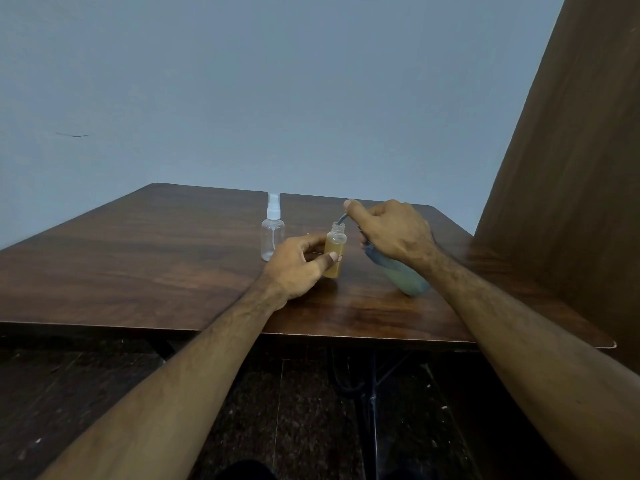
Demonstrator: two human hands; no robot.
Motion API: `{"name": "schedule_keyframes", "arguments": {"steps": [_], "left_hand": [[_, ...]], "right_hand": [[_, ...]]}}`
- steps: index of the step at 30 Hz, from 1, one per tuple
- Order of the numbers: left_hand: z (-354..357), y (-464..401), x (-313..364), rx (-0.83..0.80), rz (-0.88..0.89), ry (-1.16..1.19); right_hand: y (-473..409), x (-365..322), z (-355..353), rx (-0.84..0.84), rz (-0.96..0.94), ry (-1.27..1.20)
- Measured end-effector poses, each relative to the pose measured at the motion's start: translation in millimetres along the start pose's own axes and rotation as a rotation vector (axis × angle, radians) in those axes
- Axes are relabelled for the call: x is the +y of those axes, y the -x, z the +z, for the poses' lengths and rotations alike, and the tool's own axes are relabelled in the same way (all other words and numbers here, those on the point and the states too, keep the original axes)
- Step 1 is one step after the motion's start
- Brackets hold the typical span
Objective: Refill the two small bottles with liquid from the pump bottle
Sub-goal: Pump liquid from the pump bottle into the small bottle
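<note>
Three bottles are out on the dark wood-grain table (138,258), and two bare hands work among them. The left hand (294,265) curls its thumb and fingers around the small amber bottle (335,252), a round uncapped cylinder of yellowish liquid standing upright at the table's centre. At two o'clock from it, the right hand (394,230) grips the pump bottle (403,275), a smooth blue-green one tilted over, its base resting on the wood; the index finger presses on the pump head, and the curved grey spout (341,220) dips into the amber bottle's open neck. At eleven o'clock from the amber bottle stands a clear spray bottle (273,233) (transparent plastic, white sprayer top on), upright and untouched, just beside the left hand's fingertips.
</note>
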State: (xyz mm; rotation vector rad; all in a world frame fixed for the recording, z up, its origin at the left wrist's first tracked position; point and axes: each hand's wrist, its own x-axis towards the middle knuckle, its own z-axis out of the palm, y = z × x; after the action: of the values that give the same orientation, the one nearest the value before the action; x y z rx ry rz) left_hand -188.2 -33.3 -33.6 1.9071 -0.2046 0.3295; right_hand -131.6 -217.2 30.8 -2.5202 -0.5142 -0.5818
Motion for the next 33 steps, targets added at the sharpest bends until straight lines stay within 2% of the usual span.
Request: {"name": "schedule_keyframes", "arguments": {"steps": [33], "left_hand": [[0.3, -1.1, -2.0, 0.013, 0.014, 0.001]], "right_hand": [[1.6, -2.4, -3.0, -0.032, 0.016, 0.012]]}}
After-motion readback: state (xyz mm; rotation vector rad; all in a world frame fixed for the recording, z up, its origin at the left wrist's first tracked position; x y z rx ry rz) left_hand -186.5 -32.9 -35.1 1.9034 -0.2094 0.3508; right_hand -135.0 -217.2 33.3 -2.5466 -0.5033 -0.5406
